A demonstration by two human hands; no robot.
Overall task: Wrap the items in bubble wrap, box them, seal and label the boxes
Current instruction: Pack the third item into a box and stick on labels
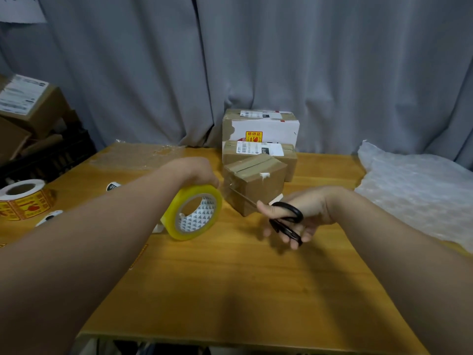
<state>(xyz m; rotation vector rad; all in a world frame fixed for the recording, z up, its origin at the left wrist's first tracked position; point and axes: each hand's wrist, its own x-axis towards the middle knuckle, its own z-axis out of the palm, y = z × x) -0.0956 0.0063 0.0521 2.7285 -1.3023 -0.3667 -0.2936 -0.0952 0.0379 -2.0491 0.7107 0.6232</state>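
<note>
- The small box (pixel 253 184) of brown cardboard sits tilted on the wooden table (pixel 230 278). One corner points toward the person, and a band of tape runs along its closed top flaps.
- The left hand (pixel 194 172) is just left of the small box. Its fingers curl over the top of the tape roll (pixel 195 213) and hold it on edge, with the open core facing the camera.
- A stretch of clear tape seems to run from the roll to the small box's left face. It is too faint to be sure.
- The right hand (pixel 304 210) is just in front of the small box and to its right. Its fingers are through the black handles of the scissors (pixel 286 222) and grip them.
- The thin blades reach up and left across the small box's near face. I cannot tell whether they are parted or together.
- The labelled box (pixel 261 153) touches the small box from behind. The large box (pixel 263 124), partly white with a yellow and red sticker, stands behind that against the grey curtain (pixel 332 60).
- The bubble wrap (pixel 414 190) lies in a loose sheet well to the right of the small box, over the table's edge.
- The sticker roll (pixel 23 198), yellow with red print, stands far left of the small box near the table's edge.
- A dark crate (pixel 51 155) holding more cardboard boxes is beyond the table, far left of the small box.
</note>
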